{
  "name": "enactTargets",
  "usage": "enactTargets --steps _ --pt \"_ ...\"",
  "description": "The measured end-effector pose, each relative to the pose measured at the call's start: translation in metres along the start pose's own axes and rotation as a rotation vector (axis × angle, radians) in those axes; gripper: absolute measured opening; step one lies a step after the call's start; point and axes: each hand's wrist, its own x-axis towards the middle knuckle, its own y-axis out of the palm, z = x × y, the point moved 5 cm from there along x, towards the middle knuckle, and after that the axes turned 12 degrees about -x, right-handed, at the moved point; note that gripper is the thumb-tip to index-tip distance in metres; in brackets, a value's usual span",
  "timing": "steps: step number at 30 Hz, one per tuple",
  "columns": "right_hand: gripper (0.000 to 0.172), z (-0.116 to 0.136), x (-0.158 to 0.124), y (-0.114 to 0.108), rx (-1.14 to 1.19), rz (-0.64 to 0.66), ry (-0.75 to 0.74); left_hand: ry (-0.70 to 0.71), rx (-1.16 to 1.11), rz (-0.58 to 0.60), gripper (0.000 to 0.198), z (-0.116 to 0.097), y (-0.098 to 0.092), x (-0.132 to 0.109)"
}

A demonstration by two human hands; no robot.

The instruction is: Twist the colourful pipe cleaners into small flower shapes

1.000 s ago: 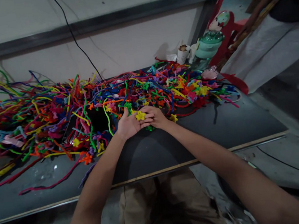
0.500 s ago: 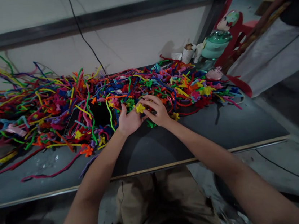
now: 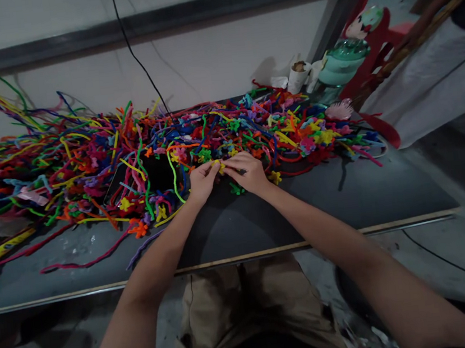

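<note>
At the pile's edge, left hand [image 3: 203, 181] and right hand [image 3: 249, 172] now palm-down, both pinching the yellow flower [image 3: 218, 166].

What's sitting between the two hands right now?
In the head view, a small yellow pipe-cleaner flower sits between the left hand and the right hand, pinched by both sets of fingertips.

No text, label, brand, number or sign can be read anywhere in the view. The yellow strip [image 3: 3, 245] lying on the surface [image 3: 345, 194] at about nine o'clock may carry dark marks, but they are too blurred to make out. The paper cup [image 3: 299, 75] and the green jar [image 3: 340, 67] at about one o'clock show no readable print. The red chair back [image 3: 371, 27] beside them bears a picture, with no lettering that can be told.
</note>
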Motion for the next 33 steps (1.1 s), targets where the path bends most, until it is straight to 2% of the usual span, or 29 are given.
enactTargets --steps 4,11,22,28,33 --pt "0.02 -0.004 0.001 -0.002 -0.043 -0.035 0.023 0.011 0.018 0.039 0.045 -0.005 0.003 -0.001" --pt "0.017 -0.007 0.003 -0.005 -0.003 -0.035 -0.062 -0.017 0.053 0.08 0.048 -0.004 0.005 -0.001" --pt "0.021 -0.006 0.001 -0.003 0.025 -0.01 -0.084 -0.074 0.069 0.113 0.038 0.0 0.003 -0.002" --pt "0.025 -0.004 0.002 -0.001 0.037 -0.019 -0.036 -0.055 0.062 0.085 0.037 0.005 0.003 -0.002" --pt "0.024 -0.012 0.006 -0.006 0.024 -0.064 0.112 0.016 -0.011 0.039 0.04 0.002 0.002 0.002"
